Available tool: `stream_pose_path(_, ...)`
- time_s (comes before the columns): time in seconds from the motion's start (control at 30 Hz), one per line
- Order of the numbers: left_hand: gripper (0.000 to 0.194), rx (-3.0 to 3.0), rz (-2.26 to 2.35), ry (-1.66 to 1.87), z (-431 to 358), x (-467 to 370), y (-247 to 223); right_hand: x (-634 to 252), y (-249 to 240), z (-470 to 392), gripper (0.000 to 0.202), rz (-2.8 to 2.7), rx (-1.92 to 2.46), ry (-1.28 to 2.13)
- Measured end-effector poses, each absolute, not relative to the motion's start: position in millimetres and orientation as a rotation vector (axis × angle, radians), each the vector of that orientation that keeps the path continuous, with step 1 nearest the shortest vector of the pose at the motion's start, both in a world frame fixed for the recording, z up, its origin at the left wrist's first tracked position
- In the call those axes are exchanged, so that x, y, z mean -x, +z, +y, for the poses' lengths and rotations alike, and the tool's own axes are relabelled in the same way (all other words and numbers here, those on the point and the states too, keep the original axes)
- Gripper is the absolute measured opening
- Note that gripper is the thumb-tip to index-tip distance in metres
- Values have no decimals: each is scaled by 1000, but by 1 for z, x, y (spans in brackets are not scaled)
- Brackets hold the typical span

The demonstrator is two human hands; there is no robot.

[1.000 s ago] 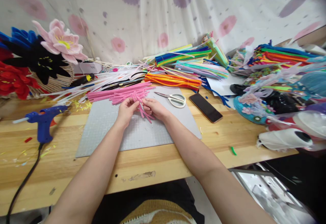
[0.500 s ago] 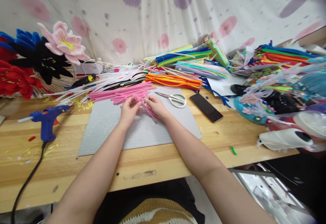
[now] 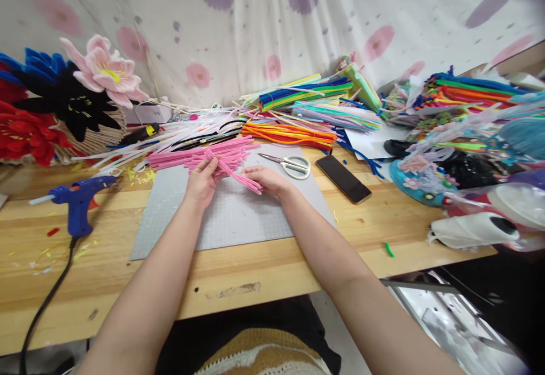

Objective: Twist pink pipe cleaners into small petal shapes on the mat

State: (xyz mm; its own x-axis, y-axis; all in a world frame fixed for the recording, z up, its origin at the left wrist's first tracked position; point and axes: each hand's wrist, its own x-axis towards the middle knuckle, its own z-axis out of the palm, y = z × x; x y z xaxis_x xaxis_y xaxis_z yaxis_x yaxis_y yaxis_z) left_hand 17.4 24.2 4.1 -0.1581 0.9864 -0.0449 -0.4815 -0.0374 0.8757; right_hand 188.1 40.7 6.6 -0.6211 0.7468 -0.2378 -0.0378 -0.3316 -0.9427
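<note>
Left hand (image 3: 201, 183) had the pink stems (image 3: 232, 174) pinched, right hand (image 3: 267, 180) was by their ends (couldn't tell if gripping), so a loose hold might've let some slip.

Pink stems (image 3: 233, 174) fuzzy, matt; grey mat (image 3: 244, 221) smooth; tabletop (image 3: 213, 270) wood; scissor blades (image 3: 271, 158) metal; phone screen (image 3: 343, 178) glossy.

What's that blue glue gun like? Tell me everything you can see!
The glue gun has a blue, plastic-looking body and an orange-red trigger. A white stick pokes out behind, and a black cord leaves the grip. It seems to lie on its side on the wooden table, nose pointing right in the picture. The left hand isn't touching it.
</note>
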Motion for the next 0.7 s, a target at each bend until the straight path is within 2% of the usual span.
stream_pose_path(0.2,24,-701,961,1561,24,-18,6,-183,1,40,12,-1370,936,1817)
stream_pose_path(0.4,34,-905,1032,1353,19,-28,-4,-179,-5,42,23,-1452,903,1702)
stream_pose_path(0.53,39,-942,1099,1336,15,-32,-5,-176,-7,42,29,-1464,952,1526)
stream_pose_path(0.7,38,-868,1099,1360,15,-30,0,-170,-8,37,34,-1594,948,1440)
